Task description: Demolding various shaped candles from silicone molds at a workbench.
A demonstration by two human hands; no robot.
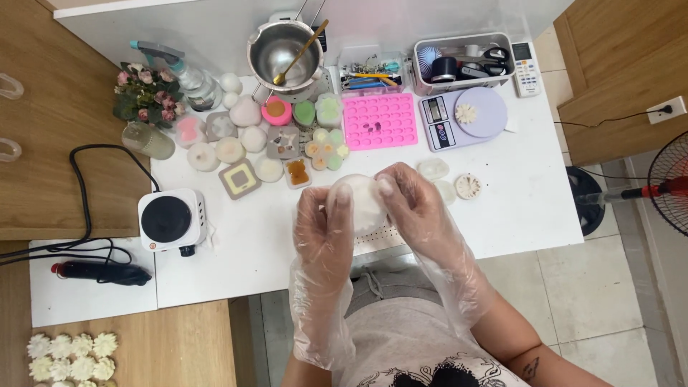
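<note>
Both my hands wear loose clear plastic gloves and together grip a round white silicone mould (362, 203) above the near edge of the white table (523, 193). My left hand (322, 222) holds its left side with the thumb on top. On the mould's right side sits my right hand (416, 204), fingers curled over the rim. Under the mould lies a white perforated sheet (383, 236). Just right of my hands lie small white flower-shaped wax pieces (469, 186) and two round white moulds (433, 170).
A pink silicone tray (380, 120), a lilac kitchen scale (462, 118), a steel pot with a spoon (282, 50), many small moulds (240, 179), a small hotplate (170, 220), a tool bin (462, 63), a remote (527, 68). White flowers (72, 356) lie bottom left. A fan (670, 190) stands right.
</note>
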